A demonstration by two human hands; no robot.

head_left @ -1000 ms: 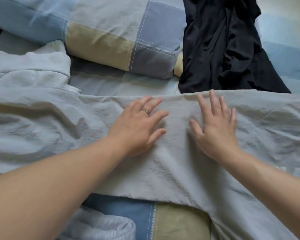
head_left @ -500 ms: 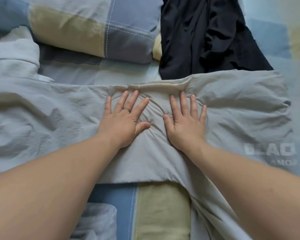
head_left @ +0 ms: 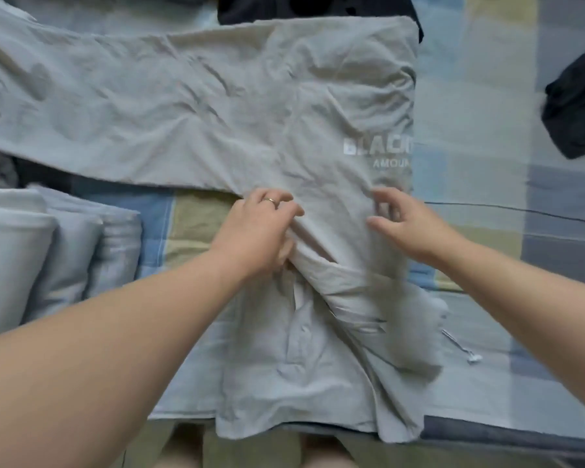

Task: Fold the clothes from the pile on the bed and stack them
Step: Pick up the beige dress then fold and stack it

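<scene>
1. The grey garment's [head_left: 216, 106] near hem lies along the bed's [head_left: 487, 163] near edge; bare sheet lies open to its right.
2. The left hand [head_left: 260, 231] grips a bunched fold at the garment's middle, fingers curled; the right hand [head_left: 409, 224] is just beside it over the cloth, fingers loose and apart, blurred.
3. A folded stack [head_left: 64, 248] sits left, apart from the hem; a cable [head_left: 520, 211] crosses the sheet at right.
4. The garment's long part spreads left; its far edge overlaps a black garment [head_left: 284, 8]; a black bundle [head_left: 578, 106] lies far right, well apart.
</scene>
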